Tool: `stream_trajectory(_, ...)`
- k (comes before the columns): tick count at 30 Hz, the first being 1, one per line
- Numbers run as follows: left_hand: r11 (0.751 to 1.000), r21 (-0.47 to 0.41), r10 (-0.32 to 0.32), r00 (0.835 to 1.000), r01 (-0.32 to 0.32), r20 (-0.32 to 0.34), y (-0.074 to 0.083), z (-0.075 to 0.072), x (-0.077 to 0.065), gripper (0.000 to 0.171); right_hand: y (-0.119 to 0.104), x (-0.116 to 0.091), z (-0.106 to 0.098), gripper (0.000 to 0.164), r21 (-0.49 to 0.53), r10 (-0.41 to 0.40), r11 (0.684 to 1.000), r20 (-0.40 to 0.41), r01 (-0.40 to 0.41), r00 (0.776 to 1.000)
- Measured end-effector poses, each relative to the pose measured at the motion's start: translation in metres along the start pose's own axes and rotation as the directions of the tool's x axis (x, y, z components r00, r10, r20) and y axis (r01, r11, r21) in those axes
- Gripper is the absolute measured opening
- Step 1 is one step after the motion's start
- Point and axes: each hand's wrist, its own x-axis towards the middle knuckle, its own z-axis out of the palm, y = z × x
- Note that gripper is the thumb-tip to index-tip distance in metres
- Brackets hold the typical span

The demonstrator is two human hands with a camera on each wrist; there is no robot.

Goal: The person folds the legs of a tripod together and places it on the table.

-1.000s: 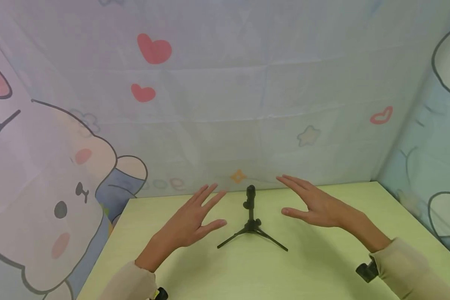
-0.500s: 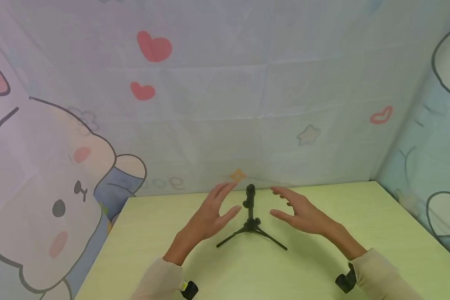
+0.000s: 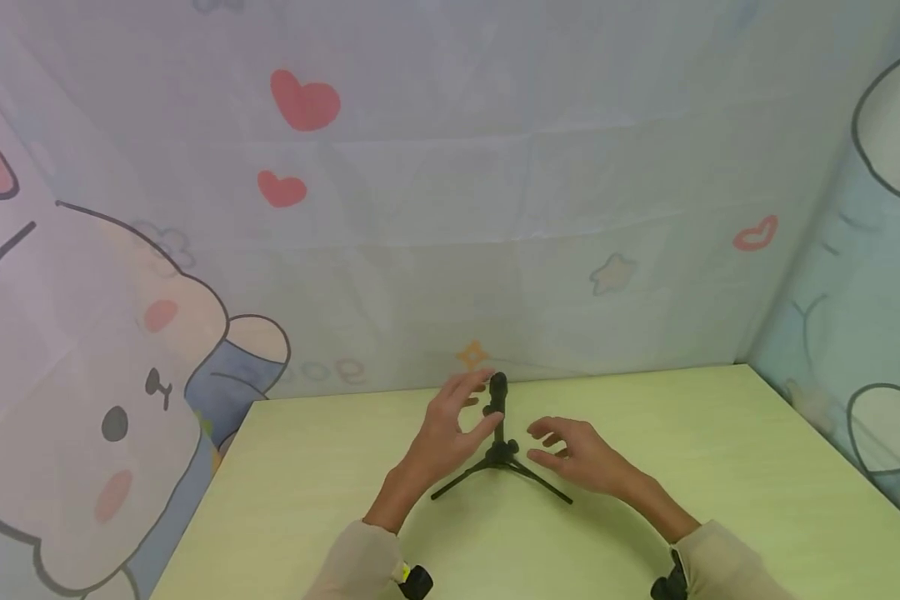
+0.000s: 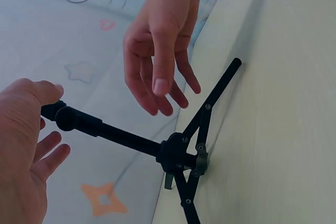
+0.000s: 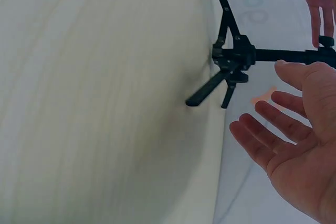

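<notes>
Can see black tripod (image 3: 501,452) standing upright on pale yellow table (image 3: 307,467). Can see left hand (image 3: 445,433), loosely spread, just beside tripod's upper part; cannot tell if touching. Can see right hand (image 3: 587,458), also spread, at the other side, near tripod but apart.

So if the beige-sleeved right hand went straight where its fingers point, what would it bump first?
Probably the black three-legged stand, at its thin upright post; the right hand points toward it in the head view, but depth is unclear.
</notes>
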Motion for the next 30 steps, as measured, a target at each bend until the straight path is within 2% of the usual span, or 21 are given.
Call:
stream_trajectory(4,0.999,-0.036,0.036,0.999,-0.037,-0.038,-0.001,0.007,0.002,0.055,0.000,0.000,0.009,0.030,0.005,-0.028,1.000,0.031,0.028,0.999)
stream_trajectory(9,0.997,-0.072,0.030,0.997,-0.035,-0.070,0.001,0.013,0.005,0.056,0.001,0.003,0.018,0.019,0.000,-0.055,0.998,0.054,0.055,0.997)
stream_trajectory(14,0.994,-0.110,0.019,0.996,-0.028,-0.088,-0.001,0.017,0.005,0.057,0.003,0.006,0.026,0.009,-0.029,-0.040,0.999,0.045,0.041,0.998)
stream_trajectory(20,0.989,-0.142,0.016,0.993,-0.032,-0.113,-0.002,0.018,0.004,0.054,0.002,0.011,0.035,0.008,-0.089,-0.039,0.995,0.007,0.040,0.999)
stream_trajectory(26,0.992,-0.127,-0.020,0.995,0.008,-0.097,0.002,0.018,0.004,0.053,-0.004,0.015,0.041,0.010,-0.126,-0.037,0.992,-0.041,0.031,0.999)
stream_trajectory(30,0.993,-0.120,-0.023,0.995,0.011,-0.097,0.002,0.018,0.005,0.052,-0.007,0.015,0.045,0.013,-0.159,-0.018,0.987,-0.070,0.007,0.997)
